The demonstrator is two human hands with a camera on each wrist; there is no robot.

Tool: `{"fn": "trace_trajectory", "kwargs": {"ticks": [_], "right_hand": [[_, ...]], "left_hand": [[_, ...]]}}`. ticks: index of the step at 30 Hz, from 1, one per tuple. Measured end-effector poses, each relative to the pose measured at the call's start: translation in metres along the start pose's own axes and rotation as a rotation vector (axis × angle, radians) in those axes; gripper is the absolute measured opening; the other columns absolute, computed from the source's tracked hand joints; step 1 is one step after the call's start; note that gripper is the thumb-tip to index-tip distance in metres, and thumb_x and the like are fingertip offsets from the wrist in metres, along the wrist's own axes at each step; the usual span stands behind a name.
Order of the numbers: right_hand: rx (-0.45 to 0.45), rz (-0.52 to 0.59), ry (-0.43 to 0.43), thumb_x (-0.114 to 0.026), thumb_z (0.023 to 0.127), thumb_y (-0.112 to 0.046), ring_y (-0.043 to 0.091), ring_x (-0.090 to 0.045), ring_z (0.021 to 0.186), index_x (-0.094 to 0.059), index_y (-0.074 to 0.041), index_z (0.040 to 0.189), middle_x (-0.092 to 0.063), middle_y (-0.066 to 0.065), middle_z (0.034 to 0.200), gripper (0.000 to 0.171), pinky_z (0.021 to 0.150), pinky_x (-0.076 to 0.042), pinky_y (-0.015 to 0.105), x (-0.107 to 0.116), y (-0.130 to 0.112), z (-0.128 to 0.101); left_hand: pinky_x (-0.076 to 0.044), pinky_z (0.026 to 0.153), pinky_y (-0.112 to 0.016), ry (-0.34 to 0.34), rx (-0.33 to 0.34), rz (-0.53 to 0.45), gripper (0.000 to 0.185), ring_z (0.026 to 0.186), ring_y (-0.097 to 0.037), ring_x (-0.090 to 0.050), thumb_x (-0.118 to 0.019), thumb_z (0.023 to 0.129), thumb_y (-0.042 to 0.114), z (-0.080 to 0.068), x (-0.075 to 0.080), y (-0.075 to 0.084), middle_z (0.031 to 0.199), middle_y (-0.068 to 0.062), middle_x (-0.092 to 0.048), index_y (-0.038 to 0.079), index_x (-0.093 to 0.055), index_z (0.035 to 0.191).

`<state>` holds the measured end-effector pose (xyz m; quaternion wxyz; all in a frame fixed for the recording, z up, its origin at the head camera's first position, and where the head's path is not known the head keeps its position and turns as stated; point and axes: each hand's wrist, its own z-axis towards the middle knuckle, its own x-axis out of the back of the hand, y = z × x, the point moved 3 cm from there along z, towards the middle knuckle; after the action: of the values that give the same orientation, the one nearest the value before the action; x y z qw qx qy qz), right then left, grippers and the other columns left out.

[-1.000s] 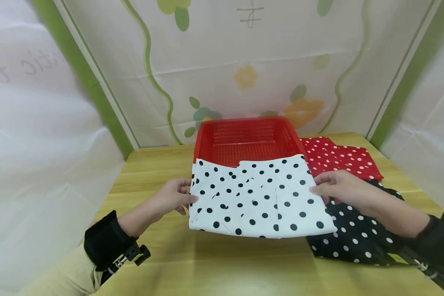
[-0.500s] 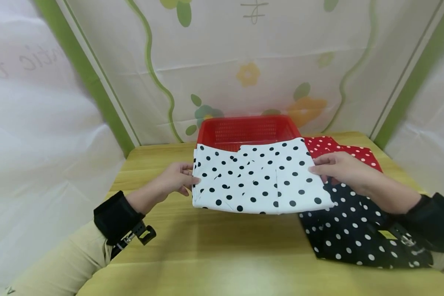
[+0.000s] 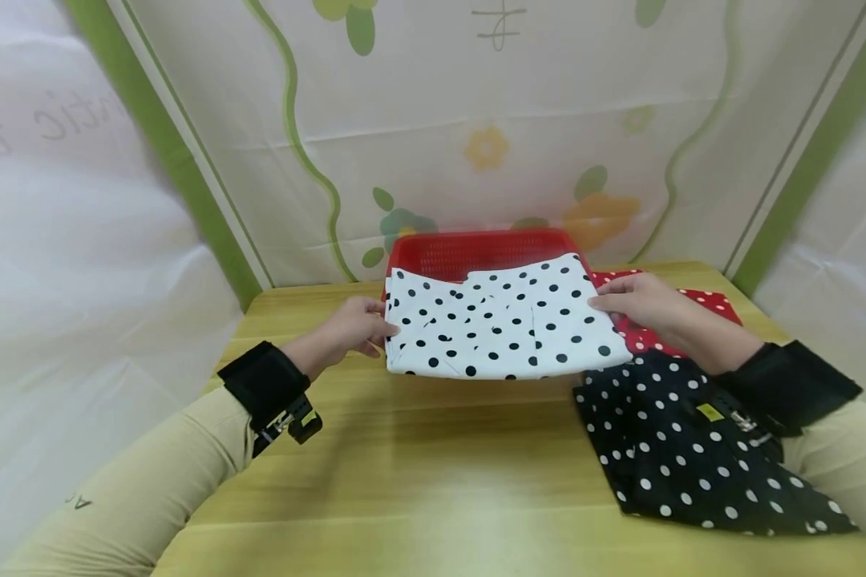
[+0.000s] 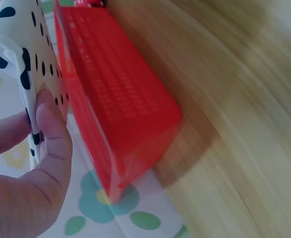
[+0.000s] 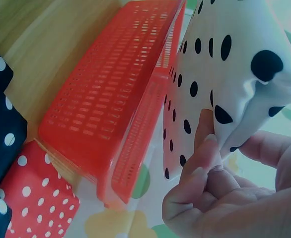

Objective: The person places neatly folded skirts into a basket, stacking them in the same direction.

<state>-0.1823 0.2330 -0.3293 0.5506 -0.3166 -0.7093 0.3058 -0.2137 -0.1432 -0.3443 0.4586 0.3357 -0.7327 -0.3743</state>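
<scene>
A folded white cloth with black dots is held up between both hands, over the near part of a red plastic basket. At its left edge my left hand pinches it between thumb and fingers; the left wrist view shows the thumb against one face. My right hand pinches the right edge, and the folded layers show there in the right wrist view. The cloth stands above the basket's rim and hides most of its inside from the head view.
Right of the basket lies a red cloth with white dots, partly behind my right arm. Nearer to me, a black cloth with white dots spreads over the wooden table. A flowered white curtain hangs behind and at the sides.
Both hands have carried the folded white cloth forward, away from me, over the basket. More of the black cloth shows now, and less of the basket's inside.
</scene>
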Motion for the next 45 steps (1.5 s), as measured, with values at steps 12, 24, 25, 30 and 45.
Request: {"fn": "trace_trajectory", "kwargs": {"ticks": [12,24,25,30,45], "right_hand": [[-0.045,0.065,0.037,-0.059,0.097,-0.030,0.019,-0.058,0.081,-0.043,0.011,0.136,-0.064,0.008,0.098,0.059,0.072,-0.051,0.028,-0.004,0.005,0.020],[-0.061,0.092,0.071,-0.051,0.102,-0.023,0.024,-0.056,0.090,-0.041,0.013,0.138,-0.055,0.019,0.110,0.052,0.076,-0.050,0.027,-0.007,0.011,0.048],[-0.063,0.093,0.075,-0.050,0.102,-0.023,0.025,-0.055,0.091,-0.041,0.013,0.139,-0.054,0.019,0.111,0.052,0.077,-0.050,0.028,-0.006,0.011,0.050],[-0.075,0.076,0.098,-0.049,0.102,-0.023,0.030,-0.050,0.100,-0.039,0.012,0.141,-0.050,0.023,0.120,0.053,0.083,-0.047,0.034,-0.005,0.011,0.060],[-0.119,0.094,0.169,-0.046,0.103,-0.016,0.038,-0.042,0.117,-0.040,0.010,0.142,-0.042,0.028,0.135,0.047,0.101,-0.042,0.043,-0.014,0.015,0.085]], "left_hand": [[-0.057,0.072,-0.034,0.038,0.035,-0.002,0.042,0.066,-0.015,-0.061,-0.060,0.094,0.003,0.026,0.001,0.001,0.101,-0.018,-0.066,-0.008,-0.049,0.133],[-0.056,0.068,-0.028,0.075,0.045,0.074,0.041,0.079,-0.024,-0.061,-0.060,0.095,0.004,0.053,-0.003,0.002,0.118,-0.023,-0.057,-0.008,-0.047,0.132],[-0.055,0.068,-0.027,0.077,0.039,0.075,0.041,0.081,-0.025,-0.061,-0.060,0.095,0.005,0.055,-0.003,0.003,0.118,-0.022,-0.057,-0.008,-0.048,0.131],[-0.056,0.075,-0.029,0.102,0.032,0.048,0.040,0.089,-0.027,-0.061,-0.060,0.095,0.003,0.062,-0.002,0.010,0.121,-0.023,-0.057,-0.009,-0.048,0.131],[-0.056,0.082,-0.037,0.190,-0.001,0.023,0.038,0.097,-0.032,-0.059,-0.057,0.093,-0.006,0.083,-0.014,0.003,0.119,-0.024,-0.054,-0.009,-0.048,0.130]]}}
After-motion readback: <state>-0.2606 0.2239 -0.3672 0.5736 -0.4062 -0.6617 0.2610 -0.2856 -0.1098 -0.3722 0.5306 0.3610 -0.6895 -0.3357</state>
